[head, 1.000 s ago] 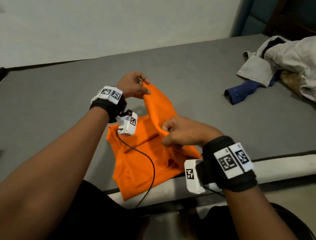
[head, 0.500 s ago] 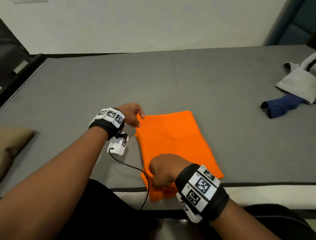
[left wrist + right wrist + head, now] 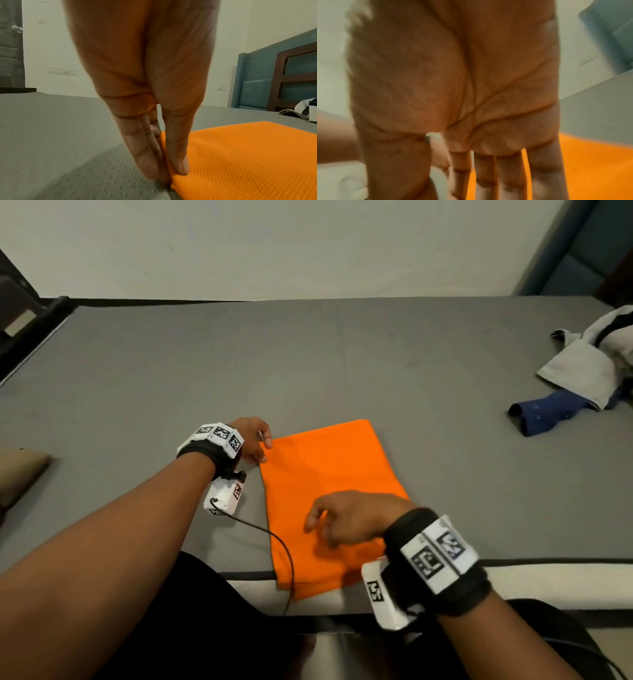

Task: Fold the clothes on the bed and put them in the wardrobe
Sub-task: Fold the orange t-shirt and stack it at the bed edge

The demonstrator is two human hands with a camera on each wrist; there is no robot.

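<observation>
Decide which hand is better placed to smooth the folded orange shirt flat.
Right. The right hand hovers open over the orange shirt, while the left hand pinches its far corner.

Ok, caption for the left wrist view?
Left hand pinches the folded orange garment's corner on the grey bed.

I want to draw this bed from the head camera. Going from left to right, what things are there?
Tan pillow → left hand, pinching the shirt's corner → orange shirt, folded flat → blue shirt → pile of pale clothes at the right edge. All of them lie on the grey bed.
</observation>
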